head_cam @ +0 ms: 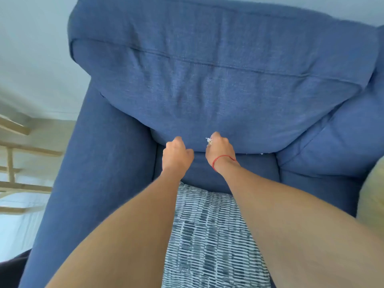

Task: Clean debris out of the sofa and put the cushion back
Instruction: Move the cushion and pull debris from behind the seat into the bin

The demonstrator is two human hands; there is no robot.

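arms (pixel 128 235): both reaching forward, bare, side by side | left grip (pixel 176 154): curling its fingers, fingertips hidden | right grip (pixel 219 148): pinching a white scrap (pixel 208 140) at its fingertips, knuckles facing up

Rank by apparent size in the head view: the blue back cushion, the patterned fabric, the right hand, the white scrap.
1. blue back cushion
2. patterned fabric, nearest the camera, so enlarged
3. right hand
4. white scrap, pinched in that hand
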